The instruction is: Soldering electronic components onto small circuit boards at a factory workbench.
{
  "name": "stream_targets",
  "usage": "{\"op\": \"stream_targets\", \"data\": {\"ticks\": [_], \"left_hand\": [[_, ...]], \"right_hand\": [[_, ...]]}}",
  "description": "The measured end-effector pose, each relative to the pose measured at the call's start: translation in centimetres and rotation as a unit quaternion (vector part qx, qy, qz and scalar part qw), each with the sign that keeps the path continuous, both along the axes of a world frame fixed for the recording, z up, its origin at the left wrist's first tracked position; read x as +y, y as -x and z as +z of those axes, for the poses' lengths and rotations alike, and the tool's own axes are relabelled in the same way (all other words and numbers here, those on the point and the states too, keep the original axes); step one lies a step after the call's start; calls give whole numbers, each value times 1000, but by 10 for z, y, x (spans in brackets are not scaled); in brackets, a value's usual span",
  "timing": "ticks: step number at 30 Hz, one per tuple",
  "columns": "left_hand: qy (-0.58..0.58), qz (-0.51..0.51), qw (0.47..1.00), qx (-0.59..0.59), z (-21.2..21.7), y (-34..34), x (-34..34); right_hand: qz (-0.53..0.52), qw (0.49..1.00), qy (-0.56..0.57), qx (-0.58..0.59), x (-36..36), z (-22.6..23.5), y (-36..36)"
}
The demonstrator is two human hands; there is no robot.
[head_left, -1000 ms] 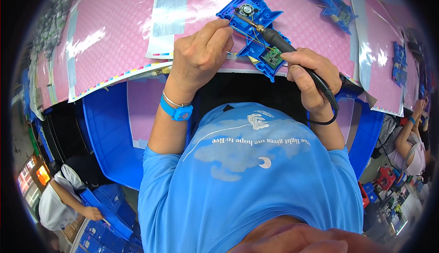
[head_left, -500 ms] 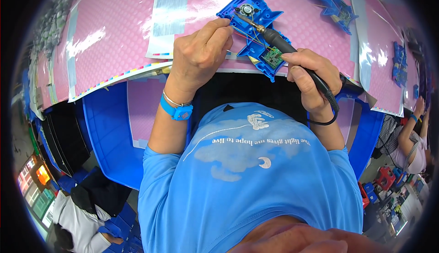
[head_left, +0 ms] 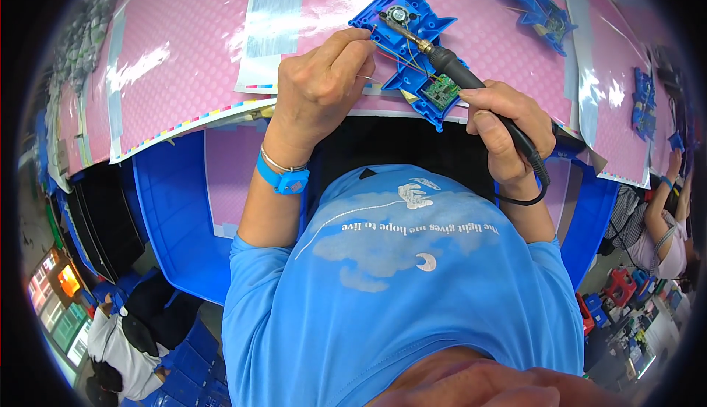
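Surface: pink patterned sheets (head_left: 184, 61) cover the worktop in a busy workshop I watch through the head camera; a blue tub (head_left: 166, 219) sits below the near edge.
Left hand (head_left: 324, 76): just past the near edge, wearing a blue wristband (head_left: 293, 181); I see its fingers drawn together in a pinch at the housing's left side, but cannot tell what lies between them.
Right hand (head_left: 521, 107): thumb and fingers wrap a black soldering iron (head_left: 462, 74), gripped like a pen, its cord curling down beside the wrist.
Blue housing (head_left: 428, 27): open side up, across the near edge, its lower end reaching slightly beyond.
Inside it: a green circuit board (head_left: 441, 92) at the lower end, thin wires, and a round speaker (head_left: 399, 15) towards the top; the iron's tip points just left of the speaker, contact unclear to me.
Farther right: a second housing (head_left: 543, 18) near the far edge, a third (head_left: 643, 104) towards the right edge.
Beyond: one co-worker (head_left: 121, 359) at lower left, another (head_left: 655, 219) at right.
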State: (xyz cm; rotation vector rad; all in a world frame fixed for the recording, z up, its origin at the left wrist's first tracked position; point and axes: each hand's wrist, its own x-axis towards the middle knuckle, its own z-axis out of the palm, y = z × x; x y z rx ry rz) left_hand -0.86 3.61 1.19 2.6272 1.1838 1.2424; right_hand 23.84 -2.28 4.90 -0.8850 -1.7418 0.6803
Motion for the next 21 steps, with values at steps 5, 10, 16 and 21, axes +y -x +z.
{"op": "stream_targets", "data": {"ticks": [5,10,16,21], "left_hand": [[-5,-6,1000,-6,0,1,1],[-26,11,999,-18,6,2,-5],[-52,-36,998,3,14,-3,-7],[-70,-49,996,33,10,-10,3]], "right_hand": [[-6,1000,-8,-3,-1,0,-1],[-8,1000,-14,1,-3,0,-6],[-6,1000,11,21,-5,-1,-19],[5,999,20,30,-6,-3,-21]]}}
